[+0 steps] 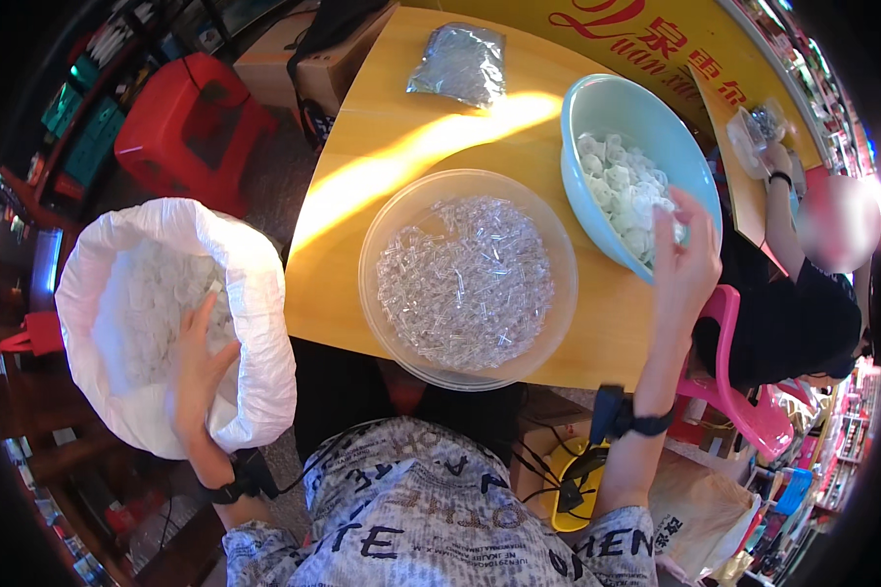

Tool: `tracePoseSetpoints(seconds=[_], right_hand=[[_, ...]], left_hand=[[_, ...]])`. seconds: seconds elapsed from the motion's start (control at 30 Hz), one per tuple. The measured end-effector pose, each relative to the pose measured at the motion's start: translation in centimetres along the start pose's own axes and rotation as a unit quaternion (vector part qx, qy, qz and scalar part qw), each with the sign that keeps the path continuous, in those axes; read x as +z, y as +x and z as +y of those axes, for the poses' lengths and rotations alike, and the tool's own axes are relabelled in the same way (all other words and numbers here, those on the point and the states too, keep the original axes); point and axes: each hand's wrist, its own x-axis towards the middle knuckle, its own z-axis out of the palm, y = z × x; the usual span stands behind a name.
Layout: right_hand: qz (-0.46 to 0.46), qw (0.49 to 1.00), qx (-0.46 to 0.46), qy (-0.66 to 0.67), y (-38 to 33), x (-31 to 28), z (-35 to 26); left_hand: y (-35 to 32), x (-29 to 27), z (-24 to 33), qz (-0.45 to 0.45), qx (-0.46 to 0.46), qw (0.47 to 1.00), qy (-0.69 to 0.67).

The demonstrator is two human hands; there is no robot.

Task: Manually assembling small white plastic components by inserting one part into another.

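Observation:
My left hand [198,367] reaches into a white woven sack [255,323] at the left. Its fingers are apart, resting near a heap of small translucent plastic pieces [157,303]. At the right, my right hand [687,254] is over the near rim of a light blue bowl [576,186]. Its thumb and fingers are curled together in a pinch; what lies between them is too small to make out. Whitish plastic pieces [619,186] fill part of the bowl. Between my hands, a round clear tub [372,323] holds many small clear tube-like pieces [465,284].
The tub and bowl stand on a yellow wooden table [333,284], with a silvery plastic bag [458,65] at its far side. Left lies a red stool [191,127]. A co-worker [783,313] handles a clear container [747,142] at the far right, beside a pink chair [744,411].

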Motion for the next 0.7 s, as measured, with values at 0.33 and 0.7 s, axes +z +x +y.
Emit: tracePoseSetpoints(seconds=[0.33, 0.7], right_hand=[[-0.299, 0.913, -0.163, 0.224, -8.7, 4.4, -9.0], [-0.307, 0.92, -0.176, 0.167, -9.3, 4.7, -8.7]], left_hand=[[1.1, 0.7, 2.7, 0.009, 0.038, 0.999, -0.01], [1.5, 1.3, 2.0, -0.017, 0.01, 0.969, -0.247]])
